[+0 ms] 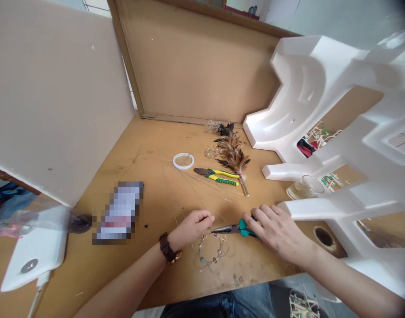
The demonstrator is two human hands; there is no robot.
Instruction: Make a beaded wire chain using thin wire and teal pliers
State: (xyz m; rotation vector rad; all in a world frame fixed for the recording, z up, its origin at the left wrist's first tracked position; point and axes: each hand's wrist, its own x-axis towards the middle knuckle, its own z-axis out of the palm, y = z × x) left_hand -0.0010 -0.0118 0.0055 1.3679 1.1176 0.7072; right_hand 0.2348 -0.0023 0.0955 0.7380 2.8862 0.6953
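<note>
My right hand (275, 227) is wrapped round the teal handles of needle-nose pliers (233, 229). Their dark jaws point left and meet the fingertips of my left hand (195, 223). Thumb and forefinger of that hand are pinched together on thin wire at the top of a beaded wire ring (199, 254). The ring hangs just below both hands, with small pinkish beads, one turquoise bead and loose wire loops around it. Whether the plier tips grip the wire is too small to tell. A dark-strapped watch (169, 249) is on my left wrist.
Beyond my hands lie yellow-green pliers (218, 175), a white ring-shaped spool (183, 161) and a bundle of brown feathers (233, 152). On the left are a blurred-out phone (120, 212) and a white device (36, 251). White moulded foam (301, 88) and a glass jar (304, 188) stand right.
</note>
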